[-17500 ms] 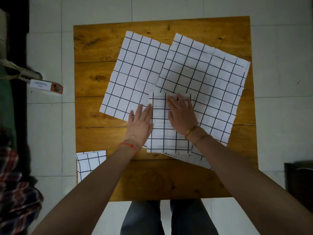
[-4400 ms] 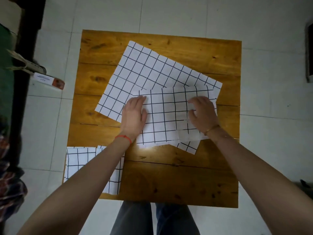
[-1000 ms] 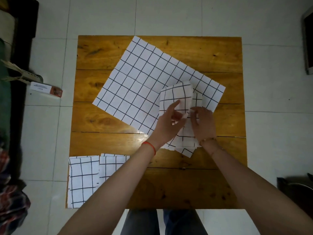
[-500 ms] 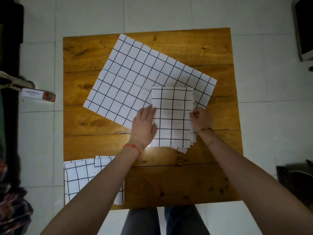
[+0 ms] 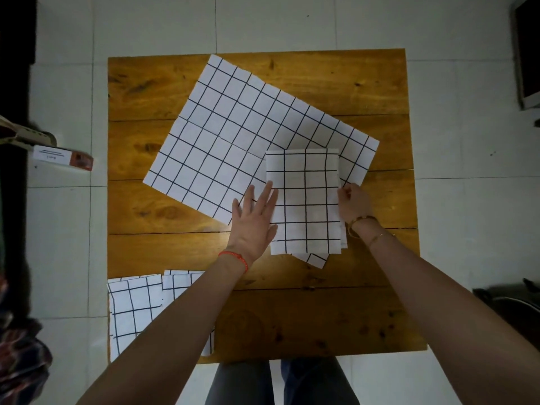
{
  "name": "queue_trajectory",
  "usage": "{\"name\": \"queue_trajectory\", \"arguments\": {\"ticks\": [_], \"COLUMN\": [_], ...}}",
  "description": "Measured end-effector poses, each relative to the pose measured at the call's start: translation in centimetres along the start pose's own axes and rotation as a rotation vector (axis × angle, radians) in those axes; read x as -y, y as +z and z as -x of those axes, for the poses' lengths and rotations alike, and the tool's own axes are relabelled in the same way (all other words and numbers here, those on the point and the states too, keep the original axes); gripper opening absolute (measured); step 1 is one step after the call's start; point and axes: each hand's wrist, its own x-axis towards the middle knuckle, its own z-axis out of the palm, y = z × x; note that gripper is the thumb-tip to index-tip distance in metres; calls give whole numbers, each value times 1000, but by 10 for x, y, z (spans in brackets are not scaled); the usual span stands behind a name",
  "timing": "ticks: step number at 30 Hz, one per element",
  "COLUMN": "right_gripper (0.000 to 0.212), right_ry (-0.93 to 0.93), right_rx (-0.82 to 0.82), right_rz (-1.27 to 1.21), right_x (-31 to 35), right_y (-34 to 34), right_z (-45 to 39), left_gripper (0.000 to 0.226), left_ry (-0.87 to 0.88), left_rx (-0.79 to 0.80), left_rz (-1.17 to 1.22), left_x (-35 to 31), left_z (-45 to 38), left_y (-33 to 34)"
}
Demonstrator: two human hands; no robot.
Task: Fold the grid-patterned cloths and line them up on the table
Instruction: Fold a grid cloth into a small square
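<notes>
A folded white cloth with a black grid [image 5: 305,200] lies on the middle of the wooden table [image 5: 292,317], partly over an unfolded grid cloth [image 5: 233,135] spread at an angle behind it. My left hand [image 5: 254,220] lies flat with fingers apart against the folded cloth's left edge. My right hand [image 5: 353,203] pinches the layers at its right edge. Two folded grid cloths [image 5: 140,311] sit side by side at the near left corner, partly hidden by my left forearm.
The table stands on white floor tiles. A small white and orange box [image 5: 62,157] lies on the floor to the left. A dark object [image 5: 511,305] sits on the floor at the near right. My legs show below the table's near edge.
The cloth went from half-folded and lifted to a flat, narrow rectangle. My left hand moved from on top of it to its left edge; my right hand stays at the right edge.
</notes>
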Motion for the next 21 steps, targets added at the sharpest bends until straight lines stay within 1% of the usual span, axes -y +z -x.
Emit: {"name": "queue_trajectory", "arguments": {"ticks": [1,2,3,5,6,7,9,11,13,16,18,21], "right_gripper": [30,30,29,23,21,21,30,40,50,58,62,66], "right_ry": [-5,-24,-65,-216,-305,-393,-547,-668,-749,-781,-737,-677], "right_rx": [-21,-76,-166,-341,-372,-366,-297,-197,-63,82,117,124], "right_rz": [14,63,148,311,343,367,453,548,645,779,828,864], "right_x": [0,1,3,10,15,21,35,51,66,83,90,91], "right_y": [0,0,-1,-4,-4,-4,2,11,21,38,46,52], "right_z": [1,3,6,10,11,11,8,7,8,10,10,8], "left_gripper": [73,73,72,71,70,69,67,65,64,68,71,72], "left_ry": [9,20,31,48,51,50,40,17,-9,-23,-33,-55], "left_rx": [7,12,13,-3,-21,-45,-90,-110,-127,-132,-99,-61], "left_rz": [-12,-17,-17,3,12,14,4,-1,-15,-24,-38,-69], "left_x": [0,0,0,3,5,8,12,15,17,18,18,16], "left_z": [0,-1,-1,-2,-4,-7,-13,-21,-30,-44,-52,-59], "left_y": [1,2,2,2,2,1,-3,-9,-16,-25,-28,-30]}}
